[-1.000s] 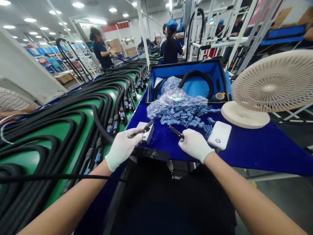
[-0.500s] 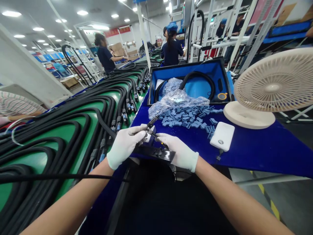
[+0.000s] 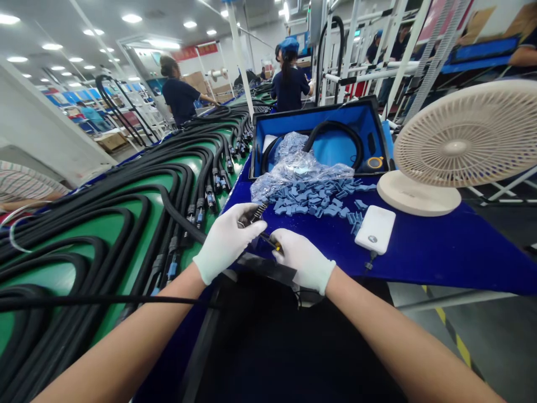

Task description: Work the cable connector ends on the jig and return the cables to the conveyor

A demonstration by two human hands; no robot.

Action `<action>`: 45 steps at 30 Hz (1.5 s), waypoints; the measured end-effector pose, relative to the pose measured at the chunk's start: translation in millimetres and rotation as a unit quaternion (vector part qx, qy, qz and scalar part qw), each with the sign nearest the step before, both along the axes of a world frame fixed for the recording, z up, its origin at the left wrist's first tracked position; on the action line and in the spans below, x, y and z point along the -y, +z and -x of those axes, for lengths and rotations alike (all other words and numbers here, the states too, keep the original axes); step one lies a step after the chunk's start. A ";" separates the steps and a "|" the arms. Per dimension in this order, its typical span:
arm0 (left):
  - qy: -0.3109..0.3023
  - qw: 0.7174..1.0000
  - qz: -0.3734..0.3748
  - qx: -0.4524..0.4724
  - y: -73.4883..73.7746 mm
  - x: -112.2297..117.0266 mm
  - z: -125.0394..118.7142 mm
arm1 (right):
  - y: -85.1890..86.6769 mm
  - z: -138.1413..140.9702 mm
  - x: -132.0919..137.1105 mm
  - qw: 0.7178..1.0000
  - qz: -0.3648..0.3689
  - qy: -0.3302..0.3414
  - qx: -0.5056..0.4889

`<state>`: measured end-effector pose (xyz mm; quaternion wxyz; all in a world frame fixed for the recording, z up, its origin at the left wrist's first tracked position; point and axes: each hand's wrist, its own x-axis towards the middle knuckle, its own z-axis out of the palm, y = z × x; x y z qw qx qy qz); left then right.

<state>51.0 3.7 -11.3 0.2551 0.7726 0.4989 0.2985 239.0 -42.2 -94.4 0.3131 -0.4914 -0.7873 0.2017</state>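
Note:
My left hand (image 3: 229, 239), in a white glove, is closed around a dark connector end with a ribbed, spring-like tip (image 3: 260, 211) that points up and right. A black hose (image 3: 184, 221) leads from the green surface toward this hand. My right hand (image 3: 301, 258), also gloved, pinches a thin dark piece with a yellow part (image 3: 277, 247); its kind is hard to make out. The thin piece reaches toward the left fingers. Below both hands lies a flat black plate (image 3: 268, 268). Small blue clips (image 3: 308, 197) are heaped just beyond them on the blue tabletop (image 3: 327, 257).
Many black hoses cover the green surface (image 3: 119, 268) on the left. Behind the clips stand a plastic bag (image 3: 289, 165) and a blue crate (image 3: 335, 151). To the right are a white power bank (image 3: 375, 229) and a beige fan (image 3: 457, 148). Other people work farther back.
My left hand has rolled over the connector, hiding more of it, and the ribbed tip has turned rightward. The white block by the fingers is out of sight. The view has shifted slightly.

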 end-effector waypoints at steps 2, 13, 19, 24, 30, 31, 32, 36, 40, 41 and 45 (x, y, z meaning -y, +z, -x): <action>-0.001 0.998 -0.036 -0.042 2.2 -3.9 -6.3 | 3.0 -0.7 0.9 0.999 0.026 -0.015 -0.027; -0.013 0.998 -0.025 -0.063 -0.9 -10.0 0.1 | -15.6 10.2 -17.2 0.994 0.028 -0.073 0.072; -0.002 0.998 0.041 0.054 -5.5 -14.2 -6.1 | -3.2 -14.9 -16.8 0.996 0.034 0.004 0.087; 0.019 0.977 0.081 0.198 -7.8 -14.6 -9.4 | 7.7 -48.5 -5.6 0.991 -0.009 -0.070 0.111; -0.061 0.993 0.039 0.090 6.7 -5.7 -3.4 | 16.4 -19.3 29.5 0.936 0.211 -0.027 -0.280; -0.107 0.993 0.031 0.048 6.7 -4.7 -3.0 | 17.9 -11.0 32.2 0.902 0.243 -0.023 -0.356; -0.154 0.988 0.026 0.007 5.9 -4.3 -2.8 | 18.9 -3.8 33.2 0.870 0.256 -0.022 -0.420; -0.254 0.963 0.002 -0.086 -0.1 -6.6 -3.5 | 16.8 8.7 27.0 0.823 0.237 -0.032 -0.516; -0.255 0.961 -0.039 -0.105 -2.7 -4.5 -4.0 | 13.5 5.7 21.4 0.840 0.241 -0.020 -0.486; -0.257 0.959 -0.051 -0.105 -3.6 -3.3 -3.4 | 13.8 4.5 21.0 0.841 0.245 -0.016 -0.483; -0.299 0.948 -0.069 -0.086 -9.8 -4.1 3.1 | 18.3 0.9 23.0 0.849 0.267 0.018 -0.456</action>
